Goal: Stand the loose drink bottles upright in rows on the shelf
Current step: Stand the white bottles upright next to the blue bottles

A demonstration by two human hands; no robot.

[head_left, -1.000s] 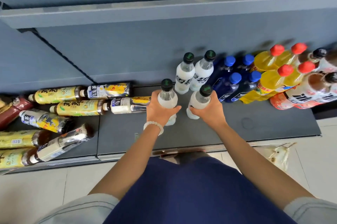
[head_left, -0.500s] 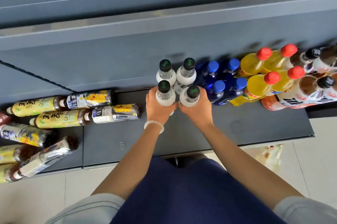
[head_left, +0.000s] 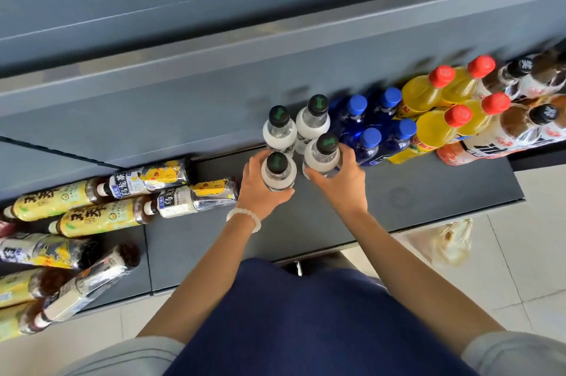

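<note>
My left hand [head_left: 260,189] grips a white bottle with a black cap [head_left: 278,173], standing upright on the dark grey shelf [head_left: 413,192]. My right hand [head_left: 343,175] grips a second white bottle [head_left: 324,155] just to its right. Both stand directly in front of two more white bottles [head_left: 295,129] at the back. To the right stand rows of blue bottles [head_left: 370,136], yellow bottles with red caps [head_left: 438,118] and brown-and-white bottles [head_left: 526,118]. Several loose tea bottles [head_left: 101,216] lie on their sides at the left.
An upper shelf edge [head_left: 214,57] overhangs the back. The shelf's front edge [head_left: 306,259] runs just beyond my lap. A crumpled plastic bag [head_left: 453,238] lies on the tiled floor at the right.
Both hands pushed their white bottles back and slightly left across the shelf until they stood close in front of the two rear white bottles.
</note>
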